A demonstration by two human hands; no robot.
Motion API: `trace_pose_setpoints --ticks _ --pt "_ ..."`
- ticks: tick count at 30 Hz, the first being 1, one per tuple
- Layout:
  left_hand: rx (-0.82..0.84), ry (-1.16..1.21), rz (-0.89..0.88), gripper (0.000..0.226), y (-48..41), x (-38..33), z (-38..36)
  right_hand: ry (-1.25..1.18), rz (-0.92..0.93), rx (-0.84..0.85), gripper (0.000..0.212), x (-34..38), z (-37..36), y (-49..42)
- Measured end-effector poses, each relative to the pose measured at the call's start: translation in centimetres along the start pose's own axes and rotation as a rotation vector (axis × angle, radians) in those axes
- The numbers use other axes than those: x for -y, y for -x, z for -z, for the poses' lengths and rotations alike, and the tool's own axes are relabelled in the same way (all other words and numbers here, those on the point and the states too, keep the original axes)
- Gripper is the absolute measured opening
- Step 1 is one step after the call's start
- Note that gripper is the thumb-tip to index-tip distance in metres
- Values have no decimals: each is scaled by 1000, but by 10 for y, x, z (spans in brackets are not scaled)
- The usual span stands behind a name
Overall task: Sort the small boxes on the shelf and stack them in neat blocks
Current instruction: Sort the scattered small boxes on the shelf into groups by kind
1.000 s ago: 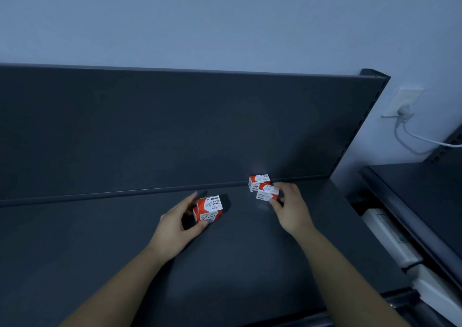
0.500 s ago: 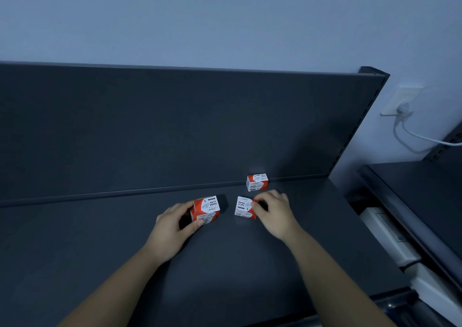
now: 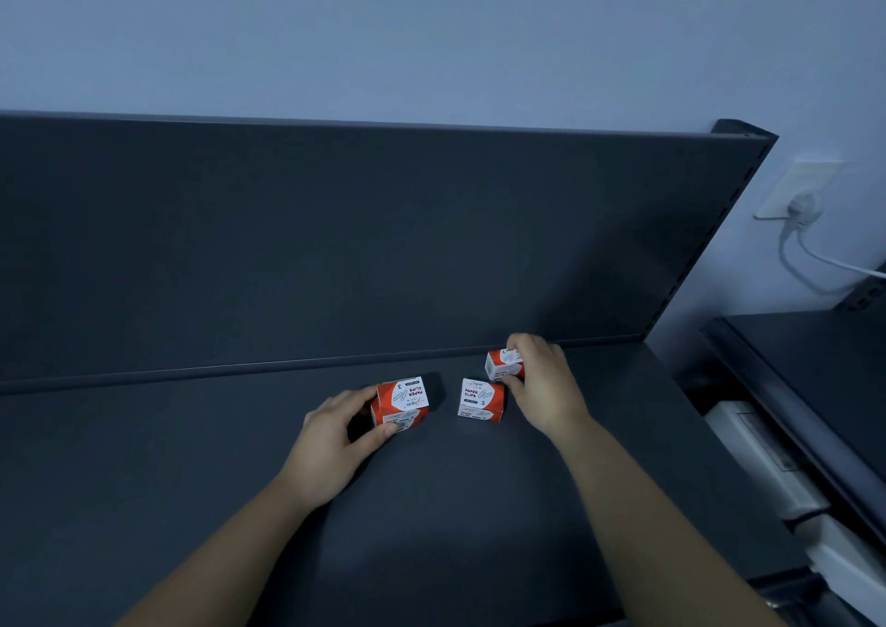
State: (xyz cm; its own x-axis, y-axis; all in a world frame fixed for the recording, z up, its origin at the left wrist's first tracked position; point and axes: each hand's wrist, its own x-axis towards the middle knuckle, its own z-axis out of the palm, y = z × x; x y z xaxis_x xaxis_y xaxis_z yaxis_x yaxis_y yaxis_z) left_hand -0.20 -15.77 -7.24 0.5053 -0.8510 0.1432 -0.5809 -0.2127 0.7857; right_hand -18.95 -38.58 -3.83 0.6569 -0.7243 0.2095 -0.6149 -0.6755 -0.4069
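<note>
On the dark shelf stand small red-and-white paper clip boxes. A two-box stack sits left of centre, and my left hand grips it from the left, thumb on its front face. A single box lies flat in the middle, touched by no hand. Just behind and right of it, my right hand grips another box, fingers curled over its top. That box sits close to the shelf's back panel.
The shelf's dark back panel rises behind the boxes. A second dark shelf unit stands at the right with white items below it. On the wall at the upper right is a socket with a plug and white cable.
My right hand set one box down in the middle of the shelf, let it go, then moved back and right to grip the box near the back panel. My left hand kept holding the stack.
</note>
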Motion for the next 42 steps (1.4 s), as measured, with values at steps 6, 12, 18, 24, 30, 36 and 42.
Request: trace_pose_setpoints --ticks 6,12,18,24,30,36,42 --pt "-2 4 9 61 0 1 -1 -457 -88 -47 16 14 29 9" --pt "-5 10 18 61 1 -1 0 -622 -114 121 10 27 17 26" --pt "-5 0 16 59 1 -2 1 -579 -169 86 16 26 -1 32" --pt "-19 -6 -8 59 2 -4 2 -674 -117 94 38 26 1 51" --pt "15 -4 -34 52 3 -8 5 -526 -45 134 53 30 3 61" --pt "15 136 -43 46 5 -2 5 -627 -145 38 55 47 1 79" --pt "112 212 -61 47 13 5 26 -693 -193 -3 51 77 -4 104"
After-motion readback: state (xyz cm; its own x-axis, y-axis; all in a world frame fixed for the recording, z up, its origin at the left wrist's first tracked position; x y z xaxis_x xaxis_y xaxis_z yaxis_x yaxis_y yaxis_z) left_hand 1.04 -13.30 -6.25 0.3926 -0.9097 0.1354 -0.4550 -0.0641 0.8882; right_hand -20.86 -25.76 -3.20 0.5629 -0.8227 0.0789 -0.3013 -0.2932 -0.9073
